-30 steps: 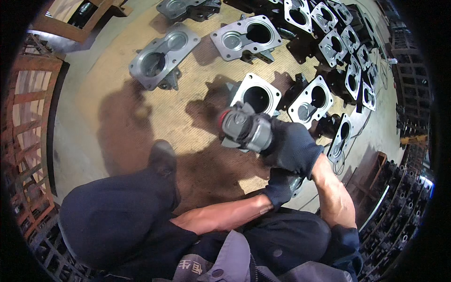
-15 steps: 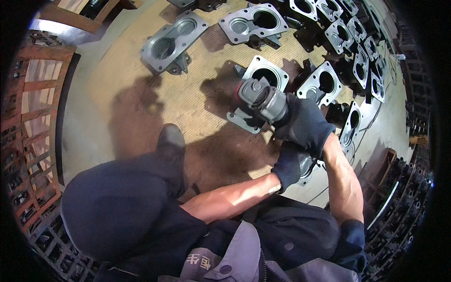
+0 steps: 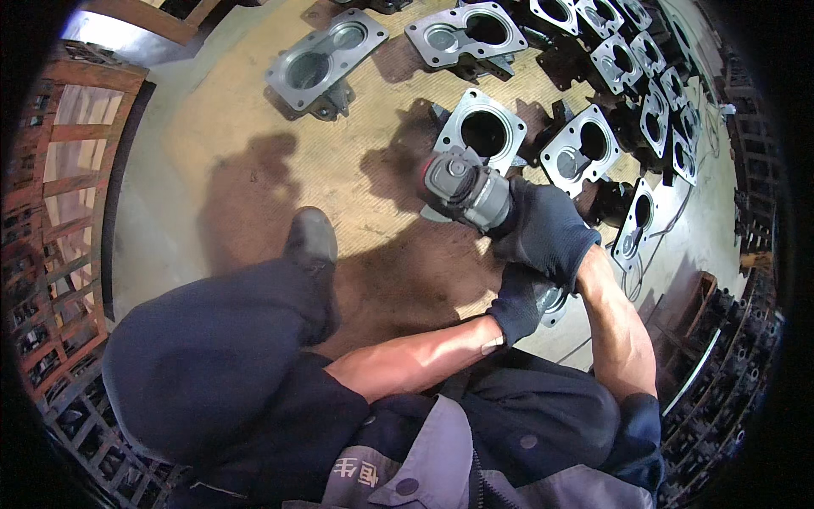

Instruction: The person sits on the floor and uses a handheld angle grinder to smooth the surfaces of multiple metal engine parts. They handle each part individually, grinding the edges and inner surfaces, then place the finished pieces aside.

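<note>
Clasping power tool (image 3: pixel 471 191), right grip (image 3: pixel 544 231) closed

Down we look, steeply, from the person's head, through the left of two wide fisheye lenses! Nearest of all come the knee (image 3: pixel 203 365) and the shirt (image 3: pixel 439 454), looming large along the lower part; a bit farther off, right of centre, the left hand (image 3: pixel 519 307) and right hand (image 3: pixel 549 233); beyond them, toward the top, the castings (image 3: pixel 557 170) shrink with distance, while a rack (image 3: pixel 75 186) bows along the left rim and blackness fills the corners
</note>
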Tool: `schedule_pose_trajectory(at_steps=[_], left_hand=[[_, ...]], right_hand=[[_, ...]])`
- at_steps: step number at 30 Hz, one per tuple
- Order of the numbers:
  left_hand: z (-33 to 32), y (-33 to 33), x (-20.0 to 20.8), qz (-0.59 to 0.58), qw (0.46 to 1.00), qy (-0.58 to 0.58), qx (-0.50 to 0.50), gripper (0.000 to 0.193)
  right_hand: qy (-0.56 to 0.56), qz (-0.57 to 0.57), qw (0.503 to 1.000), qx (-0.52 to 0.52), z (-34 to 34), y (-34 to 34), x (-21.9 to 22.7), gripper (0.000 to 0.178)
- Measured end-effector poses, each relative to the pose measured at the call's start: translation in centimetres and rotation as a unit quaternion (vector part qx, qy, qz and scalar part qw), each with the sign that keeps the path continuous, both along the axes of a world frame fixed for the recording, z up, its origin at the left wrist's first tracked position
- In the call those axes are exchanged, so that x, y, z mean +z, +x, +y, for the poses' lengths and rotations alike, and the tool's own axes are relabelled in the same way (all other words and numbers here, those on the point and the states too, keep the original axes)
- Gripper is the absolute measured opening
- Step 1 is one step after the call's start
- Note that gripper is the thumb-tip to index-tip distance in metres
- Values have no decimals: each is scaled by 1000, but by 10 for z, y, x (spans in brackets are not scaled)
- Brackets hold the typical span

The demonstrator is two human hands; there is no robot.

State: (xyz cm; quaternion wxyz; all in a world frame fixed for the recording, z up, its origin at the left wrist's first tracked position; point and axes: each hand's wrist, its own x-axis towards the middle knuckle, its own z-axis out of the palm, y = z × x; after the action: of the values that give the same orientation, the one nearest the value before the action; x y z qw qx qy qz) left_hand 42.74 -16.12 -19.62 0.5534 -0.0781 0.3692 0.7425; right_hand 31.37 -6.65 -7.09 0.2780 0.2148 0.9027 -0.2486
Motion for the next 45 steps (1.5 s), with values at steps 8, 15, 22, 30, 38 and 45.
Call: schedule_pose_trajectory(at_steps=[8, 15, 22, 30, 38, 45], left_hand=[[-16, 33, 10, 37, 988, 38, -146, 29], [-33, 19, 40, 227, 894, 36, -384, 36], [-56, 13, 88, 257, 826, 84, -494, 43], [-113, 36, 106, 99, 887, 113, -436, 42], [-118, 35, 4, -321, 913, 154, -198, 34], [-108, 57, -39, 26, 969, 163, -183, 34]], right_hand=[[9, -31, 998, -51, 2, 51, 15, 50], [-2, -7, 983, -181, 5, 72, 15, 52], [39, -21, 936, -349, -25, 107, 57, 50], [52, 42, 872, -484, -89, 136, 85, 52], [-7, 142, 855, -499, -103, 112, 29, 66], [17, 114, 913, -391, -104, 100, 9, 50]])
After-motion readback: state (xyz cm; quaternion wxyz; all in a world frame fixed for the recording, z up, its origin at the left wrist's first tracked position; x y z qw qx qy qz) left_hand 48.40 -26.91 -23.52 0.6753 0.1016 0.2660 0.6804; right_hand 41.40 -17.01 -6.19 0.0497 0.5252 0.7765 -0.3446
